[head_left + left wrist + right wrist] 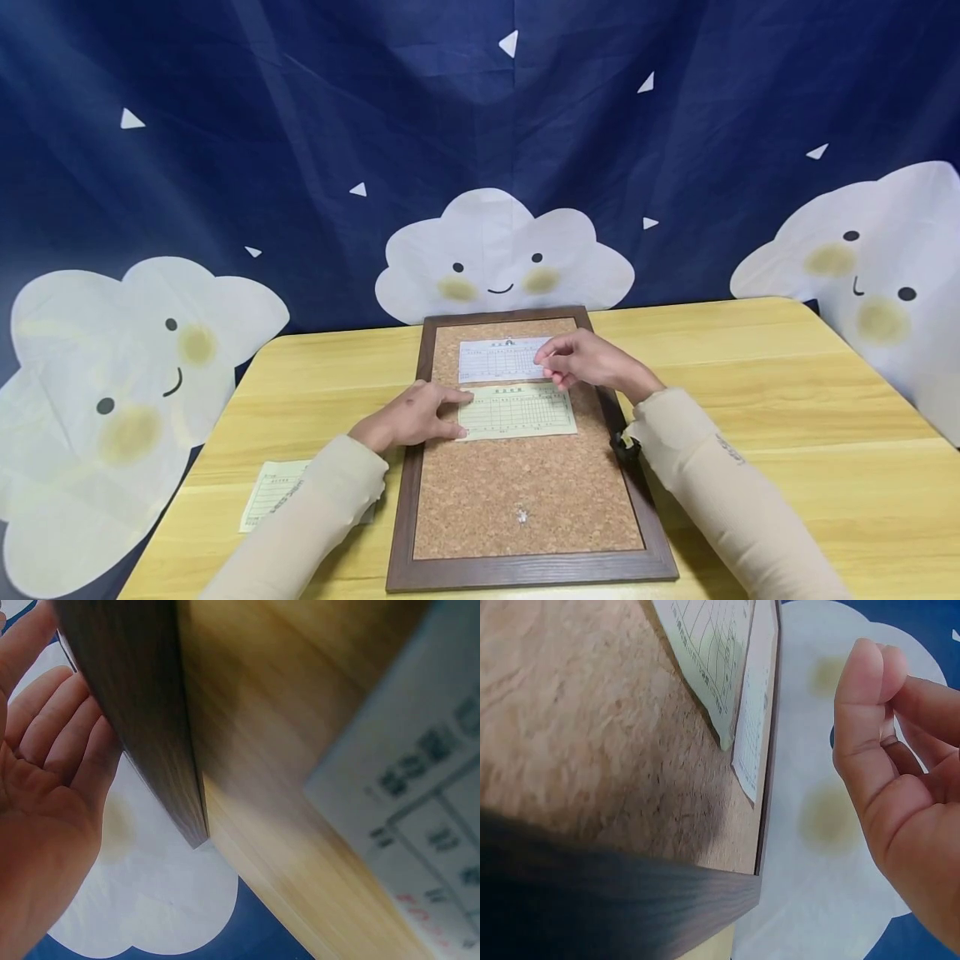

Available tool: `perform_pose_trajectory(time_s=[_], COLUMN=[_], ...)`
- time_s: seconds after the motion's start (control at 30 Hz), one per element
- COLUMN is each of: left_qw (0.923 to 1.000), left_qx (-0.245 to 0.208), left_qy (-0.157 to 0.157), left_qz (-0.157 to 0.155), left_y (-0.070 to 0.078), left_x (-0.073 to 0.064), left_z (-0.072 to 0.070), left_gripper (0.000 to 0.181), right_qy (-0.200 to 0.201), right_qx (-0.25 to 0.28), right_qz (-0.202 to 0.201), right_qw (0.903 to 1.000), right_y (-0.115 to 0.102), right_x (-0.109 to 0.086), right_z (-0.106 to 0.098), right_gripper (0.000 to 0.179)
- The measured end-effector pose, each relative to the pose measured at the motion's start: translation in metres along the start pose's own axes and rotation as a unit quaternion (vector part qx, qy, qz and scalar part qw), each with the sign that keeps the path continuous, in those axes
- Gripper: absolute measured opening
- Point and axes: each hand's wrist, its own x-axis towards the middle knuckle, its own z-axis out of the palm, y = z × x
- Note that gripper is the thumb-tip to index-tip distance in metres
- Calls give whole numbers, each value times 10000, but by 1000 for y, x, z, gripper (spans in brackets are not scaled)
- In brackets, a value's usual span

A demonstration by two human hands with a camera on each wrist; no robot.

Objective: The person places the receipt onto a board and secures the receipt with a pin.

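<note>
A pale yellow printed form (517,412) lies across the corkboard (465,517), just below a white printed form (495,360). My left hand (416,414) rests at the yellow form's left edge, thumb and index finger spread on it. Over the right end of the white form, near the yellow form's upper right corner, is my right hand (581,360). Its thumb and index fingertips meet and seem to pinch a small clear pushpin, nearly all hidden. A pin (510,342) sits at the white form's top middle. Several clear pushpins (522,517) lie bunched low on the cork.
The board's dark wooden frame (532,573) stands out around the cork on the wooden table (787,400). More yellow forms (270,492) lie left of the board, partly under my left sleeve. A blue cloth with clouds (480,108) hangs behind the table.
</note>
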Motion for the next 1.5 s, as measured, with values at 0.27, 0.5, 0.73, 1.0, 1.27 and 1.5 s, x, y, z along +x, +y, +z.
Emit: perform_pose_trajectory(time_s=[0.27, 0.5, 0.73, 1.0, 1.27, 1.5], left_qw=[9999, 9999, 9999, 10000, 9999, 9999], left_qx=[105, 123, 109, 84, 104, 78], left_qy=[9, 3, 13, 25, 9, 22], left_qz=[39, 45, -7, 7, 16, 130], left_y=[-1, -1, 0, 0, 0, -2], left_x=[1, 1, 1, 0, 0, 2], left_z=[0, 0, 1, 1, -1, 0], left_gripper=[55, 55, 56, 56, 56, 55], right_qy=[-54, -101, -152, -166, -170, -125], right_qx=[41, 144, 177, 438, 517, 621], right_qz=[4, 59, 103, 248, 293, 418], right_qw=[10000, 9998, 9997, 9986, 9981, 9971], right_y=[-2, -1, -2, -3, -4, -2], right_x=[4, 7, 10, 13, 16, 22], right_z=[4, 9, 12, 14, 20, 24], right_gripper=[22, 21, 22, 23, 23, 20])
